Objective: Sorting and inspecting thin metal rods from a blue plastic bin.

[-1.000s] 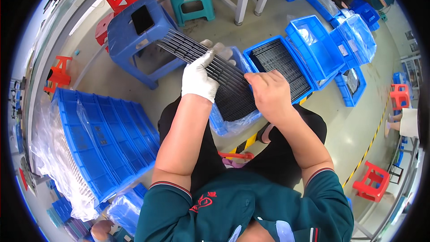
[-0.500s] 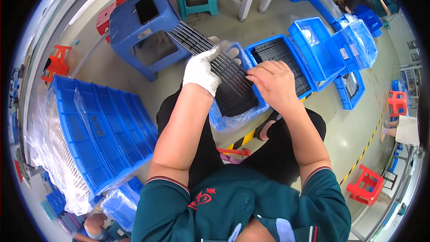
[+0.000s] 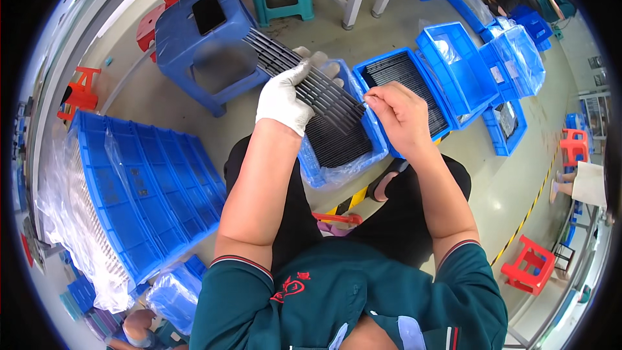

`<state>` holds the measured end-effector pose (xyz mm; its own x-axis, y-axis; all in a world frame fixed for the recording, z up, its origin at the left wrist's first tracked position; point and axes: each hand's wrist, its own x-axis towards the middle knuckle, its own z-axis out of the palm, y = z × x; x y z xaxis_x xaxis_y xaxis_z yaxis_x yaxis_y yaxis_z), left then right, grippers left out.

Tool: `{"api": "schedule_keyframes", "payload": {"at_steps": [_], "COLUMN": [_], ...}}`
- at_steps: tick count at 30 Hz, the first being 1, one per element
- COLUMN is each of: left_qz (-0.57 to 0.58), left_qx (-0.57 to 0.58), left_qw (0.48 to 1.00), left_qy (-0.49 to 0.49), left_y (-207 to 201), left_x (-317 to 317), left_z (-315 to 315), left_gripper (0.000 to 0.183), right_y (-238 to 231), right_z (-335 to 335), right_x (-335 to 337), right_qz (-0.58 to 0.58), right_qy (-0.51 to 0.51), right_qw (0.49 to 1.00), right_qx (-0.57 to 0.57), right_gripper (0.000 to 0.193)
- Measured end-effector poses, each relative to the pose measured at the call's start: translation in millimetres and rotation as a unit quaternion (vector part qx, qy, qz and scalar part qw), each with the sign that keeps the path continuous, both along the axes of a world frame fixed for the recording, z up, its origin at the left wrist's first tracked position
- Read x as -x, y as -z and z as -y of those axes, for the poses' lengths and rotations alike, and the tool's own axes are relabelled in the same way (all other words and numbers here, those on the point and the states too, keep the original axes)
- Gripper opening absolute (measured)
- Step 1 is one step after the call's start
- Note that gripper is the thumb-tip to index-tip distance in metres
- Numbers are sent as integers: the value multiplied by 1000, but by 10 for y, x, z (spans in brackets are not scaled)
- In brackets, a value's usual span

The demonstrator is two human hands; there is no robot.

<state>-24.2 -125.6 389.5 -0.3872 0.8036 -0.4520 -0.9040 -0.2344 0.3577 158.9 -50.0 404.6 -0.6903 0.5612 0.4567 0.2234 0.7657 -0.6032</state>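
My left hand (image 3: 284, 100), in a white glove, grips a flat bundle of thin dark rods (image 3: 327, 95) that slants from upper left to lower right. Its thumb lies across the top, and gloved fingers show past the far side. At the lower right end of the bundle, my bare right hand (image 3: 403, 116) is closed, thumb and forefinger pinching the tip of one rod. Beneath the bundle stands a blue bin (image 3: 317, 174) lined with clear plastic. More dark rods (image 3: 337, 148) lie in rows inside it, partly covered by my left hand and the bundle.
Right of this bin stands another blue bin (image 3: 382, 58) of dark rods, with more blue bins (image 3: 457, 81) beyond. A blue stool (image 3: 175, 26) bearing a flat black object (image 3: 208, 13) is ahead left. Stacked blue crates (image 3: 155, 188) rise at my left. Striped tape (image 3: 353, 201) crosses the floor.
My left hand and the bundle have shifted slightly left. My right hand has moved slightly right and up, its fingertips now pinched at a rod's tip just off the bundle's end.
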Motion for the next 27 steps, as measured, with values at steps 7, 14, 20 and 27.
{"api": "schedule_keyframes", "payload": {"at_steps": [7, 14, 20, 27], "left_qz": [-17, 2, -28, -26], "left_qx": [4, 7, 26, -6], "left_qw": [1000, 1000, 999, 999], "left_qy": [17, 25, 17, 24], "left_y": [-30, -16, -74, 0], "left_x": [-14, 2, -12, 25], "left_z": [2, 8, -1, -3], "left_gripper": [12, 12, 12, 13], "right_y": [4, -34, -116, -64], "right_z": [-36, 41, 46, 64], "right_x": [11, 30, -40, 12], "right_qz": [-10, 9, -18, -34], "right_qy": [-63, -46, 4, 8], "right_qw": [995, 997, 1000, 996], "right_qx": [-81, -63, 24, 78], "right_gripper": [7, 9, 7, 7]}}
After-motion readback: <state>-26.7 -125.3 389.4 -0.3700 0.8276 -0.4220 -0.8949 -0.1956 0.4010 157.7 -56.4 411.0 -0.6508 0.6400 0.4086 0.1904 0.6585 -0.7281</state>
